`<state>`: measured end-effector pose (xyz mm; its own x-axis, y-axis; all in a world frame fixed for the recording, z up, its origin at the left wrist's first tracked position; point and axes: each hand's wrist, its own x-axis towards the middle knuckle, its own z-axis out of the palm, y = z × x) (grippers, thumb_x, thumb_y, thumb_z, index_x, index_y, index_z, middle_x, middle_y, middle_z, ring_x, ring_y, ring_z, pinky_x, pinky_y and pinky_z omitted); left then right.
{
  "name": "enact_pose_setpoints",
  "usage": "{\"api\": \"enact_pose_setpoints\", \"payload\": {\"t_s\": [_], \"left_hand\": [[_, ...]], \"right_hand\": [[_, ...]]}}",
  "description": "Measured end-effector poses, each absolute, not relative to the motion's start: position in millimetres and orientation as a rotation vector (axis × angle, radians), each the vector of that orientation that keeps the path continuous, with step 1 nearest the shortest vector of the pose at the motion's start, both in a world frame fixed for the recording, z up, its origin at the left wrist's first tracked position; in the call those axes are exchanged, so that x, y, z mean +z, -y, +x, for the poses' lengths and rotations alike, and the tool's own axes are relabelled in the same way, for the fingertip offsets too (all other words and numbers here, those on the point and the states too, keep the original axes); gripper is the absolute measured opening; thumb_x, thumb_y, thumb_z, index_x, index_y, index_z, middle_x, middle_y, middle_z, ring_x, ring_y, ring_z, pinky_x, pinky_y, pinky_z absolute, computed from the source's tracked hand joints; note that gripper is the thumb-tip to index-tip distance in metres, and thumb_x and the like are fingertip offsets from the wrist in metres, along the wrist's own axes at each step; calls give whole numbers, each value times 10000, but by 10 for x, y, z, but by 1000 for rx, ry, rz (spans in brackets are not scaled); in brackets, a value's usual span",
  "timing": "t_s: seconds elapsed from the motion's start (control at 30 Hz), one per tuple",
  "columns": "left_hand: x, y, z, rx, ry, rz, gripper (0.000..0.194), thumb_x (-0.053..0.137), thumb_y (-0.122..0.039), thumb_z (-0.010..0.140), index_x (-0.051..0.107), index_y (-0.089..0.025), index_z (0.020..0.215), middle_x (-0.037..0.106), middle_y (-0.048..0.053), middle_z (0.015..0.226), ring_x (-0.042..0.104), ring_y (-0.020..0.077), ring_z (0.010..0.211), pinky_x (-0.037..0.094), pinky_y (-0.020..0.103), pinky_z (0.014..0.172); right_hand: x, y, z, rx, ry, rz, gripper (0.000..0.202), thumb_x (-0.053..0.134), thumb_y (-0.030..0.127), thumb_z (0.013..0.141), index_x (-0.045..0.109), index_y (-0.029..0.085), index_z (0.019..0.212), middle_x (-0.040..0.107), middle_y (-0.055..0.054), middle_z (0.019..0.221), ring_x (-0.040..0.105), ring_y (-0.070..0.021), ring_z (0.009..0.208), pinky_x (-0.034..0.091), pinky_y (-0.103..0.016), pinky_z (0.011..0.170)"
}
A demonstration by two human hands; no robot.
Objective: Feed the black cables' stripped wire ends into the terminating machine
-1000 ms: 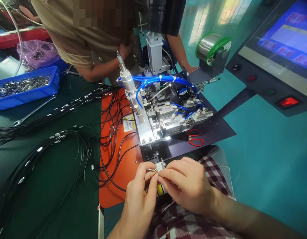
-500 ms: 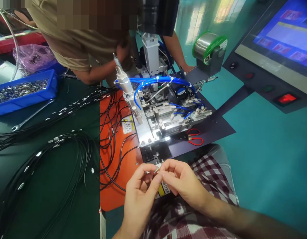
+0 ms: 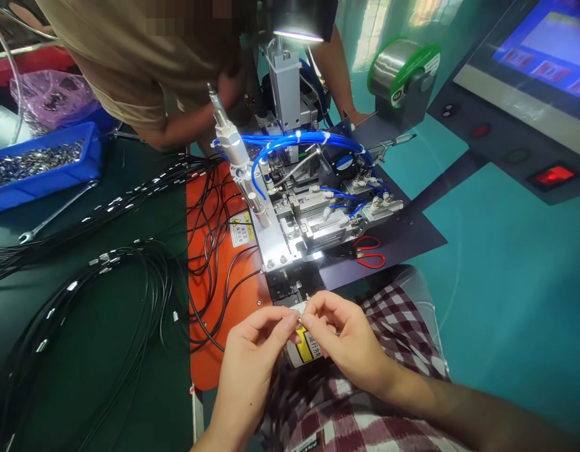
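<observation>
My left hand [image 3: 255, 351] and my right hand [image 3: 349, 339] meet in front of the machine, both pinching with thumb and index finger. Between their fingertips are tiny thin wires [image 3: 299, 319], mostly covered by the fingers; their colours showed a moment ago. Just behind the fingertips is the dark front block [image 3: 287, 289] of a metal bench machine [image 3: 318, 226] with blue air tubes [image 3: 299, 139]. Below them shows a white and yellow label [image 3: 305, 348].
Black cables [image 3: 144, 263] with silver ends spread over the dark table and orange plate [image 3: 209, 370]. A blue bin [image 3: 78, 172] of metal parts, a wrench [image 3: 59, 212], red-handled snips [image 3: 371, 258], a solder spool [image 3: 403, 69] and a control screen [image 3: 544, 56] surround the machine. A co-worker [image 3: 130, 75] stands opposite.
My fingertips have drawn closer together over the wires, covering their coloured strands. My left hand has turned slightly and shifted left. The camera view has shifted a little.
</observation>
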<state>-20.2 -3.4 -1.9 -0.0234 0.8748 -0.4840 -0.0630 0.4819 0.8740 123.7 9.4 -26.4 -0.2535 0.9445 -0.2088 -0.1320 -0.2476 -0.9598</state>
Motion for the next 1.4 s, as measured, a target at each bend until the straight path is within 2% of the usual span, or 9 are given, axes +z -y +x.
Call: {"api": "enact_pose_setpoints", "payload": {"t_s": [0.17,0.4,0.5,0.57,0.67,0.73,0.8,1.1,1.4], "left_hand": [[84,42,-204,863,-1420,860,201,694,-354,764,695,-164,829,633,13,625,576,143,597,472,246,617],[304,85,-194,925,-1516,1021,115,711,-294,723,708,-180,731,675,46,734,619,184,680,484,243,617],[261,125,-186,926,-1457,929,141,692,-319,762,696,-178,772,630,23,642,580,147,617,460,228,613],[201,141,-169,952,-1393,778,171,679,-349,786,675,-178,796,555,-16,578,479,86,524,398,190,546],[147,128,-137,1014,-1299,534,225,711,-375,760,644,-161,776,470,-51,553,293,28,454,256,155,457],[151,103,-126,1024,-1253,443,242,730,-369,742,634,-147,763,441,-59,531,252,21,449,227,155,453],[166,80,-127,1017,-1221,410,236,724,-355,752,629,-139,756,405,-69,505,244,24,452,234,159,464],[78,20,-154,969,-1172,399,215,717,-298,761,619,-106,756,454,-46,573,256,9,458,207,169,461],[72,4,-133,940,-1188,382,218,739,-261,714,600,-97,675,457,-50,551,281,-6,423,171,158,424]], "right_hand": [[-259,-78,1272,1240,1463,-1128,113,543,170,860,545,163,747,526,9,693,483,-96,597,402,-218,559],[-145,-90,1346,811,1779,-941,84,526,105,852,547,154,787,541,-10,660,478,-119,581,374,-261,561],[-129,-94,1362,678,1865,-894,79,538,97,843,544,164,800,583,-16,671,487,-128,592,364,-281,582],[-108,-94,1341,785,1802,-934,81,536,121,846,543,170,782,581,-17,675,495,-129,598,372,-278,581],[-45,-98,1270,1402,1450,-1088,141,517,234,877,509,182,745,500,32,561,444,-98,481,349,-230,477],[3,-104,1221,1794,1174,-1124,200,522,320,875,485,187,729,433,73,474,375,-73,395,294,-203,408],[29,-112,1183,1957,1036,-1116,240,552,371,846,480,183,715,412,89,439,347,-60,371,263,-191,389],[-145,-104,1142,1875,981,-1194,239,599,366,806,496,162,733,422,89,476,352,-50,408,279,-178,412],[-171,-195,1362,1543,1372,-1239,125,575,264,846,618,153,807,542,25,628,452,-82,528,364,-202,486]]}}
